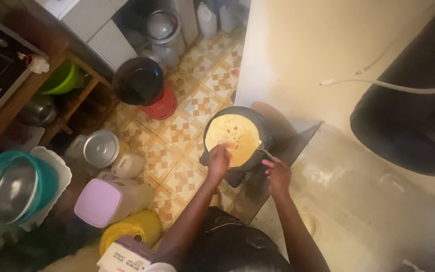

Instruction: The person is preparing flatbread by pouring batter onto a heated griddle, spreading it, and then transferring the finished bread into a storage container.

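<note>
Left hand [219,161] fingers pressing round golden flatbread [232,137] in dark pan [260,126] | right hand [278,176] pinching metal spoon [264,149] | flatbread likely soft, floppy; lift by edge.

— What's carrying it all?
— A patterned tiled floor [197,108]. At ten o'clock, a red round stand [163,107]; at eight, a lilac-lidded plastic tub [102,200] and a yellow plastic container [133,227].

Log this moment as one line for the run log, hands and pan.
left hand: fingers on flatbread | right hand: holds spoon at pan edge | flatbread: flat in pan, brown-spotted | pan: above tiled floor
</note>
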